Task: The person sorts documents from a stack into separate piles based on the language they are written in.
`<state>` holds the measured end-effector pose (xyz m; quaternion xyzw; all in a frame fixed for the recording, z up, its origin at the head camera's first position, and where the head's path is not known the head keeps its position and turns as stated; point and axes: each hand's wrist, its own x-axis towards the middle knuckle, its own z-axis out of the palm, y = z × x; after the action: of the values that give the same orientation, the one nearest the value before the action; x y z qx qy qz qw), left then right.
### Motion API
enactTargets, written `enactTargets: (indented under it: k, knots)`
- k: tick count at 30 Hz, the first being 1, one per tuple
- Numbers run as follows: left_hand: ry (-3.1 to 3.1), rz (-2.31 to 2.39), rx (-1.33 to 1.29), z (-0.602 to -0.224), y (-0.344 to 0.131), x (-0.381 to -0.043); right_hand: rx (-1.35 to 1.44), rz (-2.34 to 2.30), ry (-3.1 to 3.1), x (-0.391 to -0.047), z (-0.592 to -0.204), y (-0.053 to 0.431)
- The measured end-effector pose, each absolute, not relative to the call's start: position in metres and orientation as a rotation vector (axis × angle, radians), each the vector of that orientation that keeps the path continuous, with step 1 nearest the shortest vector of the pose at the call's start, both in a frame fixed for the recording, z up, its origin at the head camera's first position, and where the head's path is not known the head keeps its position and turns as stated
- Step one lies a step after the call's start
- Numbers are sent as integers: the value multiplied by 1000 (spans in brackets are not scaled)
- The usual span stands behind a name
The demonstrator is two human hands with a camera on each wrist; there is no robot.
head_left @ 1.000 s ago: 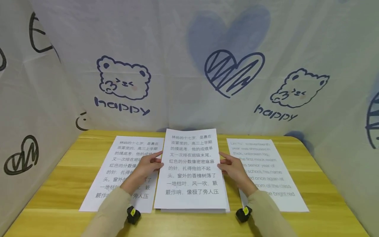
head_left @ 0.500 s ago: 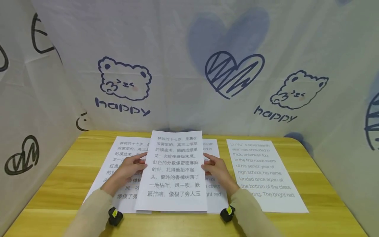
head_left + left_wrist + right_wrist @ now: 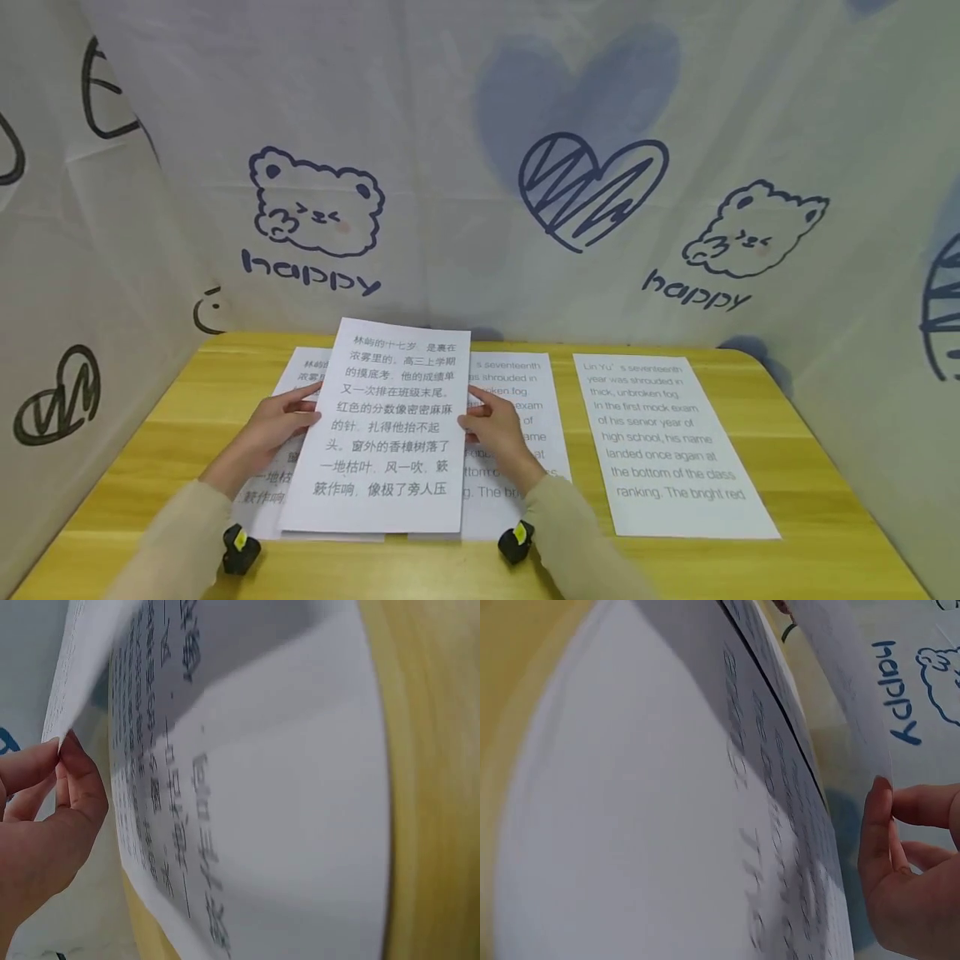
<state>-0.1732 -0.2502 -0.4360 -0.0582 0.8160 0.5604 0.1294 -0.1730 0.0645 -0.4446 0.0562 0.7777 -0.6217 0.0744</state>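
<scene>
Between both hands a sheet of paper [image 3: 382,433] printed with Chinese text is held raised over the table. My left hand [image 3: 273,425] pinches its left edge between thumb and fingers, and the left wrist view shows that pinch with the hand [image 3: 56,802] at the paper's rim. On the opposite edge my right hand [image 3: 498,429] pinches the paper in the same way. Beneath it at the left lies another Chinese-text sheet [image 3: 300,787], partly covered and shaded by the raised one. An English-text sheet [image 3: 517,450] lies under my right hand, its left part hidden.
Farther right, a second English-text sheet [image 3: 675,450] lies flat on the yellow wooden table [image 3: 817,517]. Behind the table hangs a pale cloth [image 3: 450,167] with hearts and bears, and it also closes off both sides.
Both hands have carried the raised Chinese-text sheet leftward, from above the middle English-text sheet to over the left Chinese-text sheet. More of the middle English-text sheet is now uncovered.
</scene>
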Motion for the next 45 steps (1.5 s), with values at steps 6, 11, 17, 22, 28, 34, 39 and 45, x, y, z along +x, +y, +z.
enactTargets:
  k: [6, 11, 17, 22, 28, 34, 39, 45]
  knots:
    - [2403, 1612, -248, -437, -273, -168, 125, -1864, 2370, -169, -451, 37]
    - [2426, 1616, -317, -442, -284, -166, 134, -1852, 2400, -169, -453, 19]
    - [2439, 1609, -365, -445, -298, -165, 126, -1842, 2409, -171, -453, 0]
    - [2461, 1584, -418, -450, -307, -166, 148, -1840, 2402, -172, -448, -14]
    - [2467, 1586, -478, -454, -314, -167, 162, -1842, 2384, -174, -447, -27]
    - [2486, 1572, -495, -454, -313, -170, 111, -1800, 2416, -178, -448, -30]
    - [2476, 1569, -520, -454, -312, -173, 101, -1752, 2434, -180, -450, -28]
    - [2461, 1552, -534, -454, -313, -172, 90, -1689, 2431, -179, -449, -28]
